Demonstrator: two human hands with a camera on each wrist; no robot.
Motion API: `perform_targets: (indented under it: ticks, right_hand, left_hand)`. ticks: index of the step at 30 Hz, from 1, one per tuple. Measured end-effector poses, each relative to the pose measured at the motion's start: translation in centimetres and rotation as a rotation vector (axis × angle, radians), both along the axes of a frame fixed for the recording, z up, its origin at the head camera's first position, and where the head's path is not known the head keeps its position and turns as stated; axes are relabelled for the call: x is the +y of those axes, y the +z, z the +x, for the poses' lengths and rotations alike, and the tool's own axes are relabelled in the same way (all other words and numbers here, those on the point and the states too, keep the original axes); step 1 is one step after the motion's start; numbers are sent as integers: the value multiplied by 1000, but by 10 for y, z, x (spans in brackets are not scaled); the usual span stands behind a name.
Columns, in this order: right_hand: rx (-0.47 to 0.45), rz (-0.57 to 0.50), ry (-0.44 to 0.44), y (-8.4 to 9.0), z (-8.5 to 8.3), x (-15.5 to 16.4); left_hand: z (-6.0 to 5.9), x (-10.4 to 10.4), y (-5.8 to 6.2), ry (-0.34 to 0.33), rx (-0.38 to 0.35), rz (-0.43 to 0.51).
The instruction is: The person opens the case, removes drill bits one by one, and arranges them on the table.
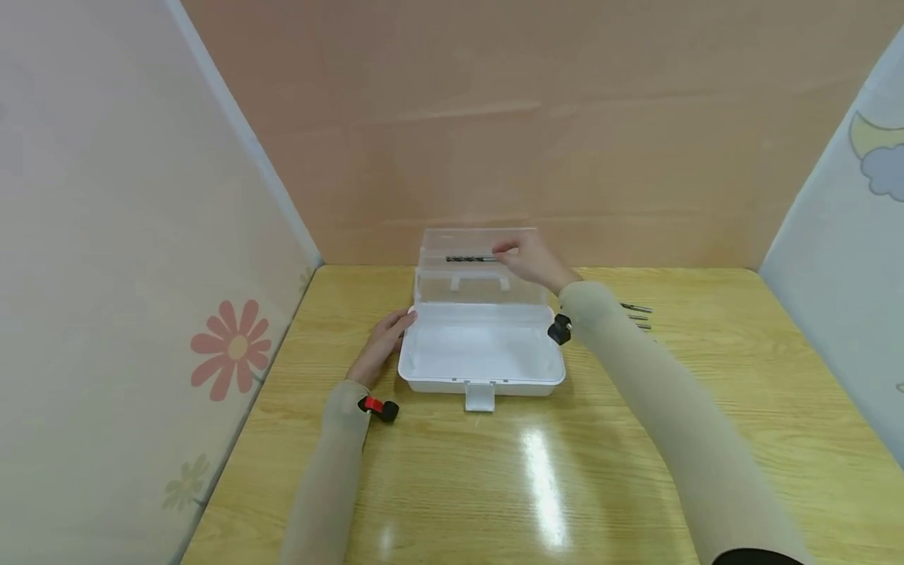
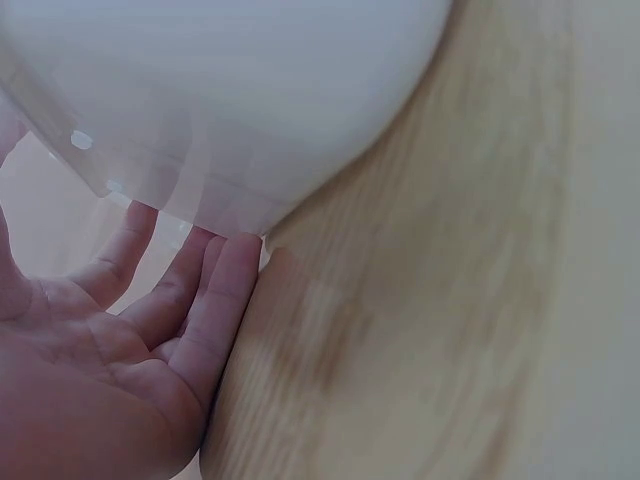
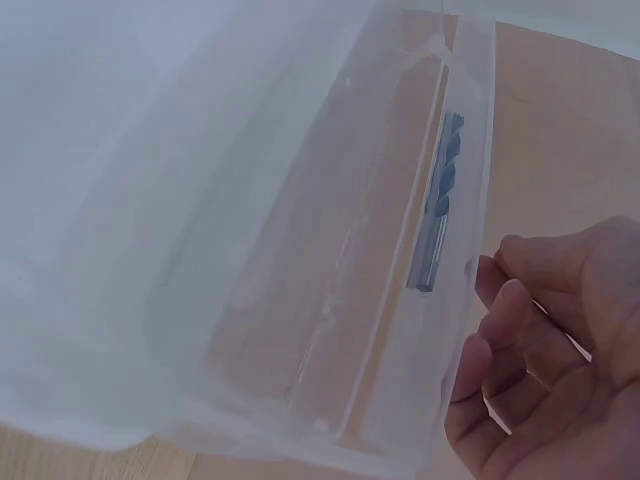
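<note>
Dark metal, twisted like a screw, the drill bit (image 1: 469, 258) lies flat in a slot of the clear lid (image 1: 480, 267) of the white box (image 1: 482, 353). The lid stands up at the back of the box. In the right wrist view the drill bit (image 3: 436, 205) sits behind the clear plastic wall of the lid (image 3: 300, 250), with its smooth end toward the hand. The right hand (image 1: 531, 259) is up at the lid, just beside the end of the drill bit. Its fingers (image 3: 520, 300) are loosely bent and hold nothing; the tips are very near the edge of the lid, and I cannot tell if they touch it. The left hand (image 1: 381, 345) rests on the table at the left side of the white box. Its fingers (image 2: 215, 300) are straight and relaxed, and they touch the round corner of the box (image 2: 230, 90). It grips nothing. The box is open and its bottom half shows white inside. A small white latch (image 1: 480, 396) sticks out at the front. The box sits on a yellow wooden table (image 1: 636, 439). More drill bits (image 1: 636, 312) lie on the table to the right, behind the right arm. Each wrist has a small black thing strapped on. Pink walls stand around the table, and the left one has a red flower (image 1: 227, 349) on it.
</note>
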State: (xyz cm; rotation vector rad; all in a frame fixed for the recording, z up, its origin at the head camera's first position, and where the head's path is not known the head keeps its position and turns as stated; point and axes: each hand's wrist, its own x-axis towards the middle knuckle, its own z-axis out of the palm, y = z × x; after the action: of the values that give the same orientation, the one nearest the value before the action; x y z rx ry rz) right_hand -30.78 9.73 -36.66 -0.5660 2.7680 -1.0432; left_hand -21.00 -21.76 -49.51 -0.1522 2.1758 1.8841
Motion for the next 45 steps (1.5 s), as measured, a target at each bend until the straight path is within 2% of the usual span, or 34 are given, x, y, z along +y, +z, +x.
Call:
perform_targets:
  ticks: [7,16,19,24,45]
  right_hand:
    - [-28,46,29,-1,-7,-14]
    - [28,108,51,-3,-7,-20]
    - [12,123,57,-6,-9,-22]
    - [-34,124,48,-8,-11,-24]
    - [-32,144,80,-11,-14,-25]
  left_hand:
    - [2,1,3,-11,7,13]
    - [0,4,2,-6,-4,19]
    - [0,4,1,-7,-2,17]
    - [1,2,2,-3,-6,18]
    - [1,3,1,-4,-11,22]
